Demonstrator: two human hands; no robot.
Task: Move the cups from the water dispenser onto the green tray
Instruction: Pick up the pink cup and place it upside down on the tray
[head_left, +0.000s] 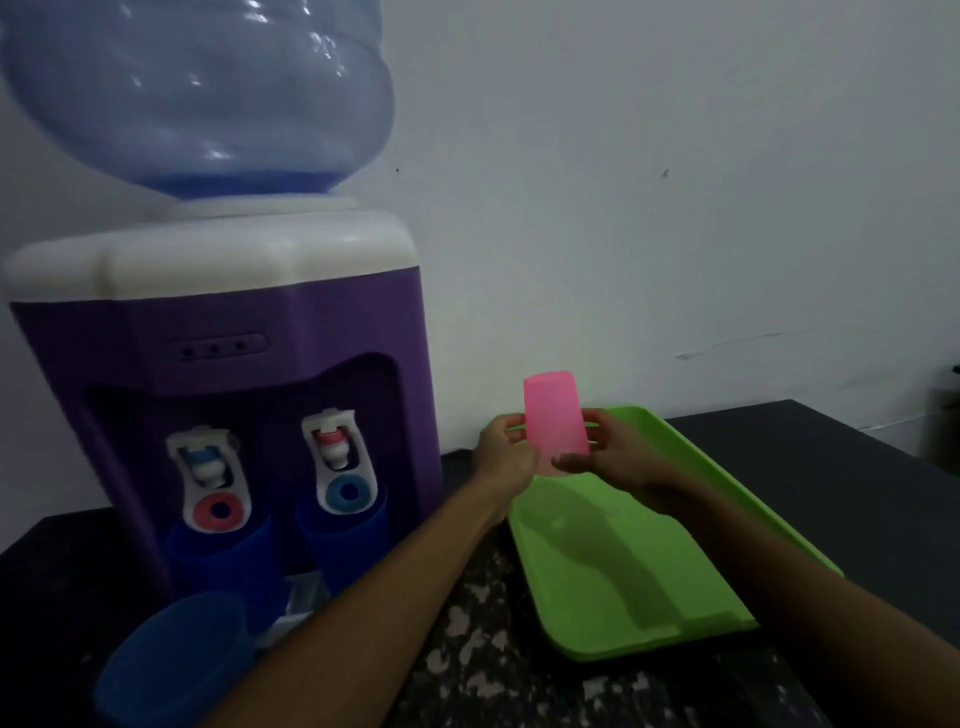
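Observation:
A pink cup (555, 415) is held upside down between both hands, above the far left end of the green tray (623, 571). My left hand (503, 452) grips its left side and my right hand (618, 457) its right side and lower rim. The purple and white water dispenser (218, 364) stands at the left. Two blue cups sit under its taps, one under the left tap (223, 556) and one under the right tap (343, 545). A third blue cup (176, 665) stands in front of the dispenser, nearest me.
A large blue water bottle (197, 93) tops the dispenser. Everything rests on a dark counter (810, 441) with a speckled patch (493, 649) near me. A white wall runs behind. The counter's right edge lies beyond the tray.

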